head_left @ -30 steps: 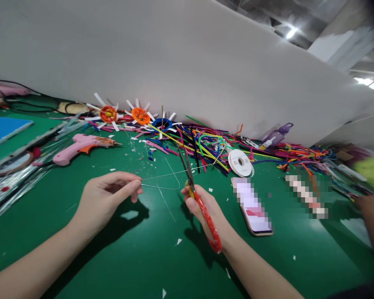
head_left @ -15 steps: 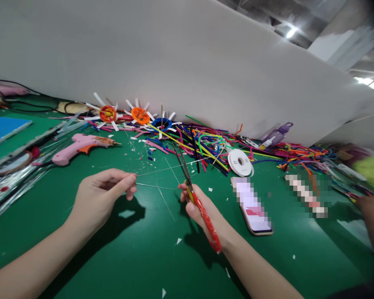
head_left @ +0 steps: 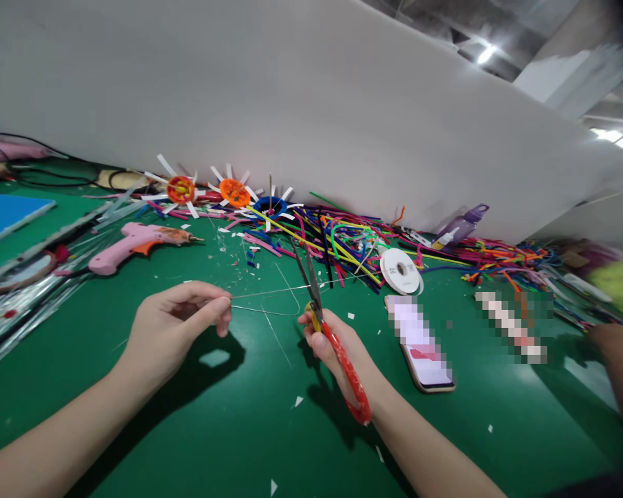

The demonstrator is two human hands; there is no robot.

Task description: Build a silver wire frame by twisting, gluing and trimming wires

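Note:
A thin, clear thread (head_left: 270,311) is pinched between the thumb and fingers of my left hand (head_left: 181,321). It bends in a loop toward the right, and one stretch of it runs on past the scissors toward a white spool (head_left: 401,271). In my right hand (head_left: 337,346) are scissors (head_left: 347,370) with red handles, their blades pointing up and away from me. The blades look slightly apart and cross near the thread; whether they touch it I cannot tell. Both hands are above the green table (head_left: 228,429).
A pink glue gun (head_left: 135,245) lies at left, by clear plastic strips. Along the wall are paper-strip wheels (head_left: 233,193), colourful pipe cleaners (head_left: 337,235) and a purple bottle (head_left: 459,226). A phone (head_left: 420,346) lies right of the scissors. Another person's hand (head_left: 615,353) is at the far right.
The thread's loop has slipped free of my right fingertips and now curves loose beside them. My left hand has shifted slightly right. The scissors stay nearly in place.

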